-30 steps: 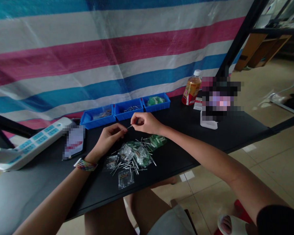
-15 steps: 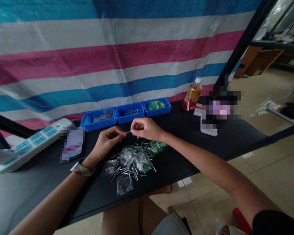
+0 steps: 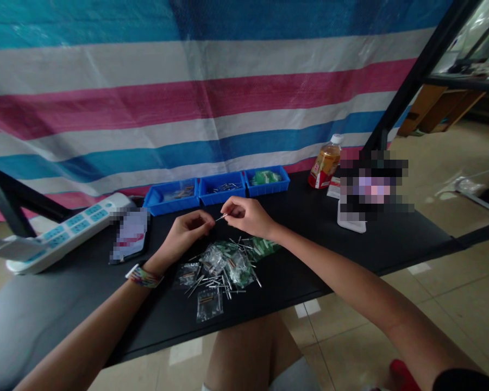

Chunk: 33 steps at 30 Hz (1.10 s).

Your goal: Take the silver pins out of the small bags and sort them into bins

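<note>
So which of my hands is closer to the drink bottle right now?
Right. Your right hand is nearer the bottle, which stands beyond it to the right at the table's back edge. Your left hand sits farther left, above the small bags.

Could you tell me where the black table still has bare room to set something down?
Bare tabletop lies between the right forearm, the bottle and the white stand. Another free patch lies near the front left edge, below the power strip. It is crowded under both hands, where small clear bags and metal pins are scattered, and along the back by the blue bins.
</note>
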Motion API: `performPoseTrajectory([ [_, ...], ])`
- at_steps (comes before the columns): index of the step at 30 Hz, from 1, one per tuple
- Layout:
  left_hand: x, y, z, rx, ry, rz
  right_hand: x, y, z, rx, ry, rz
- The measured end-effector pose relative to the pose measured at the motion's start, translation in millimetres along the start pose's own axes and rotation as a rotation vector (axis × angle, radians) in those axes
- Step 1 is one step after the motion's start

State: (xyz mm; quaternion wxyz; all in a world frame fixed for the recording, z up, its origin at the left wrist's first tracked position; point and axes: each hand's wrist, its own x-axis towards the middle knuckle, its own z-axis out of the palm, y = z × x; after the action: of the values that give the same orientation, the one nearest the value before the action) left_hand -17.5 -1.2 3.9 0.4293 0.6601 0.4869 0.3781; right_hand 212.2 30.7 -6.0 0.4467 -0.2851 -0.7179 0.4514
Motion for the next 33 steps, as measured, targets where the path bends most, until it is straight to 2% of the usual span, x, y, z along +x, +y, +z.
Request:
performPoseTrajectory([
  [5,0,4,2.5,-0.025,0.018,0.000,-3,6,0,0.175,-0.100,0.187],
  [13,2,5,6.1,-0.045,0.016,0.022,-3,8,-1,0.263,-0.026,0.227],
  [23,3,0,7.1,-0.055,-0.016,0.031,-2,14,-5,0.319,-0.031,0.262],
  [27,2,1,7.6,-0.122,-0.023,0.017,-4,16,-8,0.280,0.046,0.242],
  [33,2,-1,7.5,-0.214,-0.026,0.024,20,14,-22,0.193,0.305,0.136],
])
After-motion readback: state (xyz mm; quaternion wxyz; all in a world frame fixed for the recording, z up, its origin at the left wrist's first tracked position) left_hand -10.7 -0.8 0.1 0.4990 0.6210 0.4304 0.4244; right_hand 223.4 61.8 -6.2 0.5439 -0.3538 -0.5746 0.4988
